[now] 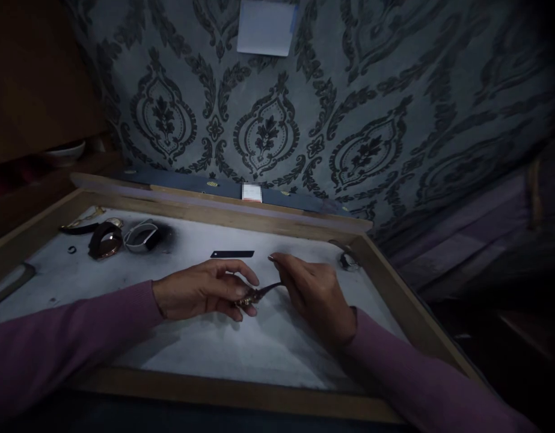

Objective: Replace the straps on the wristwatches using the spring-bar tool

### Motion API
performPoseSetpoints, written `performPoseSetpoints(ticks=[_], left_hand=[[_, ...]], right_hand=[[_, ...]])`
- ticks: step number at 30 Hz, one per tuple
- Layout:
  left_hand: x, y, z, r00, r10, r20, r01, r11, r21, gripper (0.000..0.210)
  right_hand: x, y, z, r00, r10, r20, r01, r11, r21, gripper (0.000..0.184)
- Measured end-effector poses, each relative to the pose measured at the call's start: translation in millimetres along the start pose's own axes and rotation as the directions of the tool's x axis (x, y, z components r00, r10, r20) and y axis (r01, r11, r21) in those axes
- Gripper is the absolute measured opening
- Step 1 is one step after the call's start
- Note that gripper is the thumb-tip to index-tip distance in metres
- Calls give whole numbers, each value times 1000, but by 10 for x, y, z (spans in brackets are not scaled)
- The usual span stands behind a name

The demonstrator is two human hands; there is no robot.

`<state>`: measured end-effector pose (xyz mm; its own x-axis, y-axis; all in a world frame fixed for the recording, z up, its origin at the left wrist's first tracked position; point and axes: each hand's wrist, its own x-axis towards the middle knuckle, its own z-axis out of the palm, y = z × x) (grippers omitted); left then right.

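Observation:
My left hand point(209, 290) pinches a small gold-coloured piece with a thin dark strap point(249, 298) between thumb and fingers, above the white surface of a shallow wooden-framed tray point(223, 355). The strap stretches right to my right hand point(314, 294), whose fingers are closed at its far end. Whether the piece is a watch is too dark and small to tell. Just beyond my hands lies a flat black blade point(233, 254) with slanted ends and a small hole.
Left in the tray lie a watch with a brown band point(106, 240), a grey-banded watch point(142, 236) and a gold-and-black strap point(81, 227). Another watch point(348, 260) rests near the right corner. The wooden rim point(406, 307) surrounds everything. Patterned wallpaper point(266, 132) rises behind.

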<state>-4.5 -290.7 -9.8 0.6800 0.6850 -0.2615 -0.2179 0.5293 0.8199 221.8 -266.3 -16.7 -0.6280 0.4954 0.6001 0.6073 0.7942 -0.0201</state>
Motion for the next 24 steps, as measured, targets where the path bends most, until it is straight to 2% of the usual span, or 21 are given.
performPoseSetpoints(ticks=[3, 7, 10, 13, 17, 18, 20, 22, 24], left_hand=[[1, -23, -10, 999, -37, 24, 37, 999, 1, 34], [13, -41, -13, 998, -64, 20, 63, 997, 53, 30], [15, -40, -4, 998, -49, -28, 52, 994, 94, 24], [20, -43, -3, 998, -18, -65, 27, 991, 128, 19], [34, -58, -21, 997, 11, -75, 3, 984, 177, 19], [37, -61, -26, 997, 20, -71, -6, 981, 196, 19], [38, -58, -34, 998, 37, -59, -22, 970, 241, 20], [35, -44, -37, 997, 49, -55, -32, 961, 274, 23], [26, -24, -35, 998, 49, -49, -33, 957, 288, 25]], right_hand=[[16, -1, -24, 1000, -15, -11, 14, 999, -33, 29], [30, -12, -28, 999, -31, -12, 31, 999, -9, 29], [49, -11, -28, 1000, -19, -3, 19, 999, -28, 28], [77, -14, -52, 999, -7, -46, 5, 999, -38, 26], [87, -44, -94, 996, 1, -93, 6, 997, 73, 22], [82, -57, -99, 998, -2, -62, 12, 989, 149, 22], [69, -85, -103, 997, -12, 77, -15, 939, 344, 21], [60, -110, -101, 965, -7, 262, -133, 848, 514, 17], [60, -126, -97, 917, 26, 398, -285, 742, 607, 12]])
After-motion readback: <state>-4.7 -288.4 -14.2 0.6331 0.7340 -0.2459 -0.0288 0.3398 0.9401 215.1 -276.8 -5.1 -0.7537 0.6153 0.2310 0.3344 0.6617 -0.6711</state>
